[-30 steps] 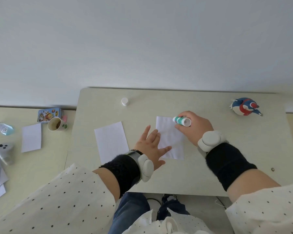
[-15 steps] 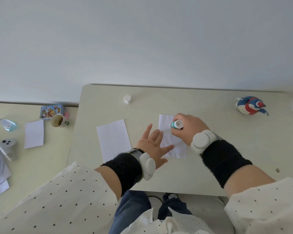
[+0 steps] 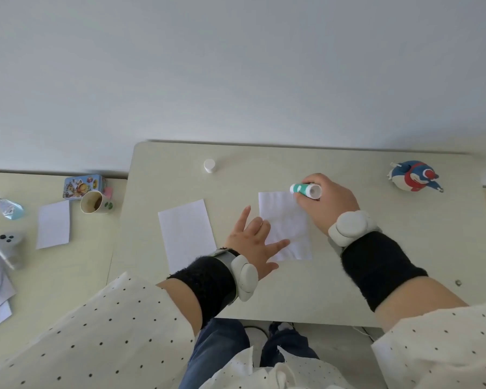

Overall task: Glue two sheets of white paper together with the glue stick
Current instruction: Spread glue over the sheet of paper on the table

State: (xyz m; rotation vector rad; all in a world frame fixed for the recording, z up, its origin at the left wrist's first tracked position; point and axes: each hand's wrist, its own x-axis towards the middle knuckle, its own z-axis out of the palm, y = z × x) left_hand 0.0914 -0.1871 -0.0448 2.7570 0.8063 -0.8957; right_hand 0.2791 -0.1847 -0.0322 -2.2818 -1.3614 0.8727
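Gluing step in hand: glue stick (image 3: 305, 190), uncapped, is gripped in the right hand (image 3: 327, 204) at the far edge of the creased sheet (image 3: 286, 226), pinned mid-desk by the flat-fingered left hand (image 3: 253, 245); next, the second sheet (image 3: 186, 234), just left, is to be laid on squarely.

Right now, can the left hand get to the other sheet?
Probably yes: the left hand lies flat beside that sheet, with bare table between and nothing blocking.
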